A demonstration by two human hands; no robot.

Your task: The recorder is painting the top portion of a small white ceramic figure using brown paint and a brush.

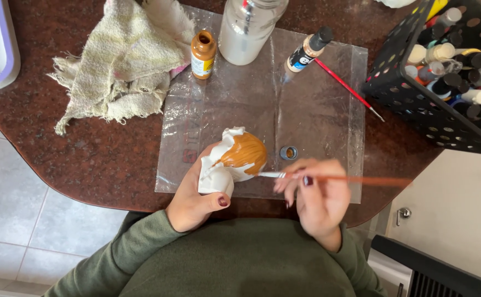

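The left hand (pixel 194 201) is wrapping its grip around the base of a small white plaster figurine (pixel 230 165) whose rounded top is coated in orange-brown paint, holding it tilted just above the clear plastic sheet (pixel 312 104) that is covering the dark reddish stone counter (pixel 97 154). The right hand (pixel 317 198) is pinching a thin orange-handled paintbrush (pixel 339 179) in a narrow grip, its metal ferrule and bristles touching the figurine's side, right beside the left grip. Just beyond the brush tip a small round cap of brown paint (pixel 289 153) is sitting on the sheet; further out from both grips are standing an open orange-brown paint bottle (pixel 203 54), a clear plastic bottle (pixel 249 27), a black-capped beige paint bottle (pixel 306 50) and a red brush (pixel 347 88). A slip of the brush could be smearing brown onto the white areas, and wet paint near the left fingers could be smudging. The right hand is blurring, so its exact finger placement is hard to read; the figurine's underside is hiding in the left palm, and the frayed cream cloth (pixel 122 66) and black perforated basket (pixel 444 82) are being cut off.
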